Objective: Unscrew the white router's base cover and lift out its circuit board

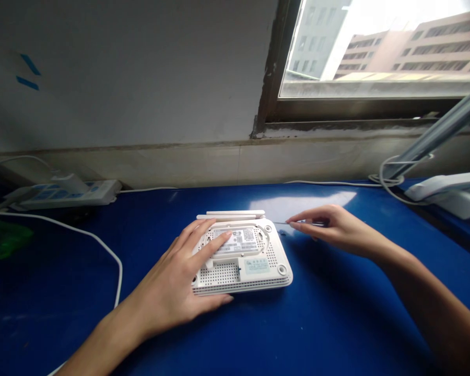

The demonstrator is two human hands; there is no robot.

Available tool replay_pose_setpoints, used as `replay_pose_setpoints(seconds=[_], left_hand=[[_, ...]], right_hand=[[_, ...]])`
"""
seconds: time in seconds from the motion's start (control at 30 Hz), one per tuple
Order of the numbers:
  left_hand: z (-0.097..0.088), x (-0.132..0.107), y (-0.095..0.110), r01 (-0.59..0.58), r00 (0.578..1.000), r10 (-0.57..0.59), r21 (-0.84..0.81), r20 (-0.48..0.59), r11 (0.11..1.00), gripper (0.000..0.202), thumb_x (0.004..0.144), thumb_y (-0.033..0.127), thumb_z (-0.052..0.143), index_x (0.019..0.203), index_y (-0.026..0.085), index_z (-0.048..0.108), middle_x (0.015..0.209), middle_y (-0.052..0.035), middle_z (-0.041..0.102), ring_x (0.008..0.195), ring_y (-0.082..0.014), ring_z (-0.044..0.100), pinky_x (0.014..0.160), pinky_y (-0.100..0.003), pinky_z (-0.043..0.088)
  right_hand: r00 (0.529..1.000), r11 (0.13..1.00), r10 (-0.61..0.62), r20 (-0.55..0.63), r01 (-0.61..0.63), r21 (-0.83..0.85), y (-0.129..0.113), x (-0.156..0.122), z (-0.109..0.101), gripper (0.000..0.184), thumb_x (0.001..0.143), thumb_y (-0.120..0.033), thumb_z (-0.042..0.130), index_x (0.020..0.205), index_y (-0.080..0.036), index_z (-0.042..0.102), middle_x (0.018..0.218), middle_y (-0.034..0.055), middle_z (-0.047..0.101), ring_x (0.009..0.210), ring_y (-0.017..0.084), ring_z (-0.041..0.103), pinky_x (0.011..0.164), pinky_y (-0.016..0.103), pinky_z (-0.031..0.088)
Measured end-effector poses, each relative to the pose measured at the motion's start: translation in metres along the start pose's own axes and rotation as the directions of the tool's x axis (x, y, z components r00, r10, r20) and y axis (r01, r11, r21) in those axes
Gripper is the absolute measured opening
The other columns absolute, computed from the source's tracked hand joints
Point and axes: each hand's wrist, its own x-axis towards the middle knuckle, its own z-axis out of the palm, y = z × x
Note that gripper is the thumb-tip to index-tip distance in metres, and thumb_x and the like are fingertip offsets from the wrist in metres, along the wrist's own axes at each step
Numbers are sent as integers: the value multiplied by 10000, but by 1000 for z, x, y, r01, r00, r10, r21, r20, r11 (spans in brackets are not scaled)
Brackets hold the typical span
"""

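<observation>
A white Wi-Fi router (227, 274) lies upside down on the blue table, its vented underside, printed label and pale sticker facing up. Its white antennas (231, 215) lie folded along the far edge. My left hand (180, 266) holds it from the left, fingers over the underside and thumb along the near edge. My right hand (329, 227) pinches a thin metal tool (277, 223), whose tip points left at the router's far right corner, near a round recess. Whether the tip touches, I cannot tell. A small dark piece (283, 233) lies on the table beside that corner.
A white power strip (102, 192) with a plug in it sits at the back left; its white cable (113, 250) curves across the table. Green plastic (8, 235) lies far left. A metal pole (434, 130) wrapped with cable and a white device (450, 188) stand right. Wall and window rise behind.
</observation>
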Motion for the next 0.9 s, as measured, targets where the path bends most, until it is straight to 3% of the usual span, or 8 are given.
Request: replay_pose_setpoints(seconds=[0.2,0.33,0.6,0.77,0.9], left_hand=[[1,-1,0,-2,1000,2,-8,-15,1000,991,844,506,857,1672,415,319,1763,-76,269,1614,-421,253,1251,-643,379],[0,0,1,-6,1000,6,-9,-13,1000,988,847,498,856,1671,409,319,1759,-84,275,1610,-420,260,1249,-641,382],[0,0,0,-15,1000,14,-9,-25,1000,986,836,502,865,1666,397,342,1750,-90,296,1609,-421,262,1251,-633,383],[0,1,0,-9,1000,9,-3,-30,1000,980,837,512,861,1665,402,347,1754,-75,293,1606,-422,274,1243,-634,397],[0,0,0,-2,1000,2,4,-12,1000,970,856,511,844,1669,413,323,1762,-69,269,1614,-413,252,1247,-642,387]], right_hand=[[997,994,56,-47,-51,98,4,-9,-17,619,844,-720,712,1178,-215,841,855,81,800,671,203,634,532,282,431],[999,986,32,-37,-25,162,-2,-16,-25,563,811,-695,766,1098,-220,866,806,82,787,663,201,631,542,283,460],[968,978,-20,250,-32,205,-18,-27,-25,426,836,-616,787,1041,-255,887,923,103,827,737,237,699,576,292,544],[954,980,-35,298,-25,197,-26,-28,-21,385,840,-608,792,1027,-287,891,898,83,826,712,226,706,581,290,553],[955,988,-45,293,-2,157,-24,-28,-18,374,848,-603,788,1061,-311,885,1009,67,842,873,274,756,692,322,600]])
